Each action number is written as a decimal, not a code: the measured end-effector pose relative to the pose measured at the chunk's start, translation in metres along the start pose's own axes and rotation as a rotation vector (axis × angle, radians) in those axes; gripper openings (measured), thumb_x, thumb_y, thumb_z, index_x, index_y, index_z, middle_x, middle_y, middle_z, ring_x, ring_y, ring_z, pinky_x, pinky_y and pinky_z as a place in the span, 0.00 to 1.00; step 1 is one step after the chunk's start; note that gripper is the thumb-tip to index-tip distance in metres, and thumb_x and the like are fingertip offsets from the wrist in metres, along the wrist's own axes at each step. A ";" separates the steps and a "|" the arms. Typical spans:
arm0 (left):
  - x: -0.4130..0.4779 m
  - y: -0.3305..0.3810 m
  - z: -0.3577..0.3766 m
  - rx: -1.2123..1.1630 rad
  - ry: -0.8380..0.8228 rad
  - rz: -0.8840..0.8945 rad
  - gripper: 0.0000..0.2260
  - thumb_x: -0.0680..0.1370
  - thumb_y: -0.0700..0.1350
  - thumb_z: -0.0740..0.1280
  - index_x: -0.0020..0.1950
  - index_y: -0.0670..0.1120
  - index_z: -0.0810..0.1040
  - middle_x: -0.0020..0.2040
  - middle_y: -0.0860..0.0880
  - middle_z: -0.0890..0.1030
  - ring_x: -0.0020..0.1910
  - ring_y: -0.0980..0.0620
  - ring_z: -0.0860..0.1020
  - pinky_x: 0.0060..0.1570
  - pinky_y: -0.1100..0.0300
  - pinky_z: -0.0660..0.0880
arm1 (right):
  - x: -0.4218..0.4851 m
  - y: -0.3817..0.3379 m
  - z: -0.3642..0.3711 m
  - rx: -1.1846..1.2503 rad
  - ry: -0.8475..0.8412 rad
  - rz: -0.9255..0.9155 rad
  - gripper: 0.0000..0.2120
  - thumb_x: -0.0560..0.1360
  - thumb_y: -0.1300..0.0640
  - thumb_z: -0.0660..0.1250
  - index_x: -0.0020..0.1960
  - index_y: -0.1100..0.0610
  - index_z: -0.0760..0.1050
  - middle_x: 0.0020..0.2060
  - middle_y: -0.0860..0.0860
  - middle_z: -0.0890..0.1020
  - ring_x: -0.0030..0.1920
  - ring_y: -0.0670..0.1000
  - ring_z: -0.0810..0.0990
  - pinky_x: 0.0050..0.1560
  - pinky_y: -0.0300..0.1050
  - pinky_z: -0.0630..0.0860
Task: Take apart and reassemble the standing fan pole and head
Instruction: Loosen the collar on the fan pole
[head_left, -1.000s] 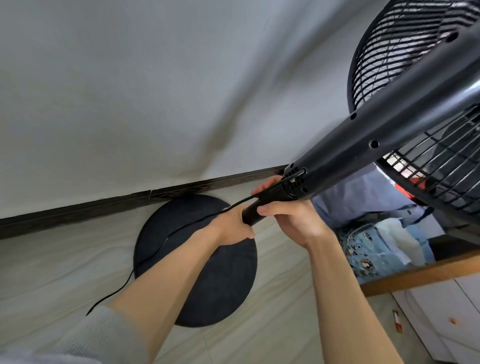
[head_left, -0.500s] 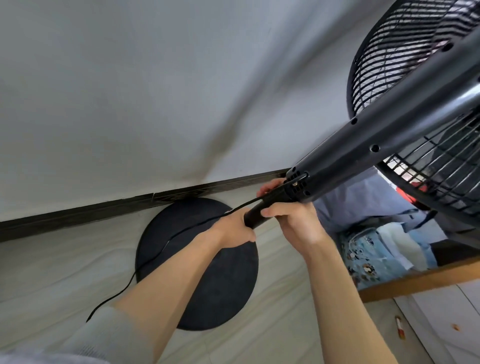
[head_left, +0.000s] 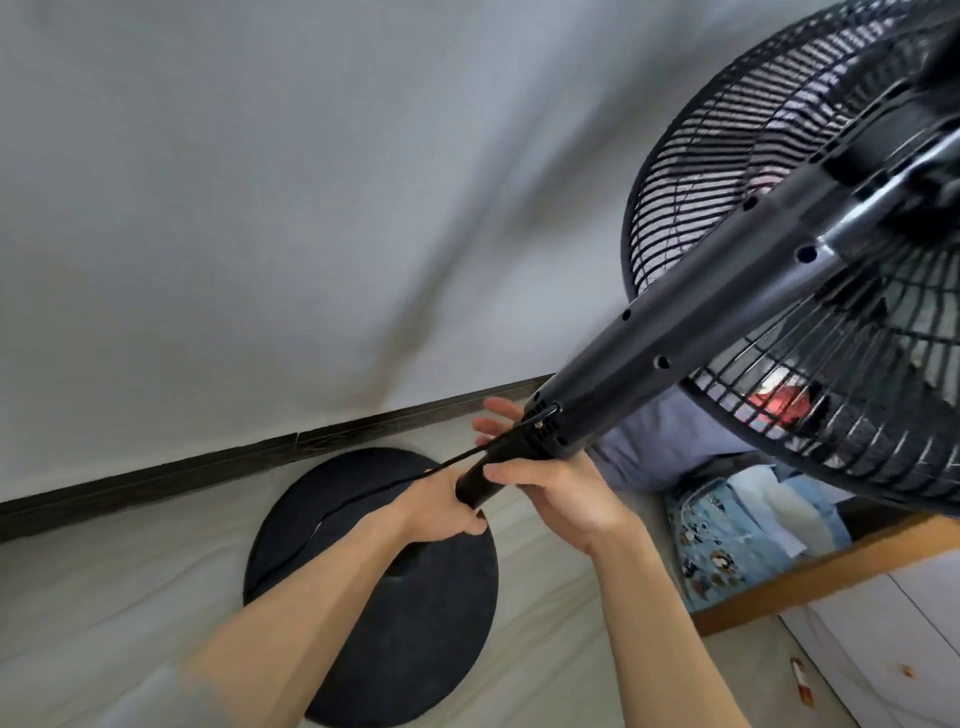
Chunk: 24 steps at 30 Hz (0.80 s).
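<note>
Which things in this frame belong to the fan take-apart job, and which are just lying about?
Job in hand:
- left hand and right hand, both holding the thin black tubular fan pole
- wide black plastic neck housing
- round black wire fan cage
- flat round black base
- thin black power cord

Lying about:
- blue patterned cloth
- grey-blue fabric
- wooden frame rail
- small red-and-white item on the floor

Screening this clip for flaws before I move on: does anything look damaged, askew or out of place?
Nothing looks damaged. The one oddity: the power cord leaves the fan neck, crosses the left hand gripping the pole and trails over the base, where it could snag.
</note>
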<state>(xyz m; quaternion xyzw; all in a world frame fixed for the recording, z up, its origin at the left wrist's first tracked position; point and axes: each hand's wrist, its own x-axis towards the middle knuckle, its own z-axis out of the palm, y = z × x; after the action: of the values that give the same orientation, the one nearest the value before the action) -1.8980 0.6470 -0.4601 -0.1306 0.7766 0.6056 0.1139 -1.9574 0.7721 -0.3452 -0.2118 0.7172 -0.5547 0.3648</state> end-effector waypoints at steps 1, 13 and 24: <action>-0.002 0.000 0.000 0.007 -0.003 -0.004 0.15 0.68 0.42 0.73 0.33 0.57 0.69 0.32 0.55 0.75 0.35 0.54 0.74 0.40 0.57 0.70 | -0.006 0.001 0.003 -0.005 0.025 0.014 0.28 0.67 0.67 0.74 0.65 0.51 0.78 0.60 0.56 0.82 0.62 0.52 0.80 0.62 0.50 0.77; -0.063 0.074 -0.002 -0.062 0.329 0.214 0.22 0.68 0.47 0.75 0.60 0.57 0.75 0.54 0.56 0.79 0.53 0.55 0.79 0.53 0.55 0.77 | -0.061 -0.062 0.009 0.072 0.321 -0.274 0.17 0.74 0.63 0.74 0.62 0.57 0.78 0.55 0.57 0.85 0.58 0.56 0.83 0.63 0.55 0.78; -0.076 0.084 0.002 -0.047 0.418 0.349 0.14 0.76 0.50 0.73 0.59 0.60 0.76 0.49 0.63 0.81 0.49 0.69 0.77 0.43 0.75 0.71 | -0.055 -0.069 0.001 0.140 0.266 -0.179 0.22 0.68 0.62 0.78 0.61 0.59 0.79 0.55 0.60 0.84 0.58 0.59 0.83 0.64 0.59 0.77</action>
<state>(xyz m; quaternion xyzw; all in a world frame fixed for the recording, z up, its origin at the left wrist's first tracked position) -1.8546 0.6732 -0.3589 -0.1197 0.7799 0.5937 -0.1579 -1.9283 0.7895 -0.2636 -0.1735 0.6969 -0.6569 0.2296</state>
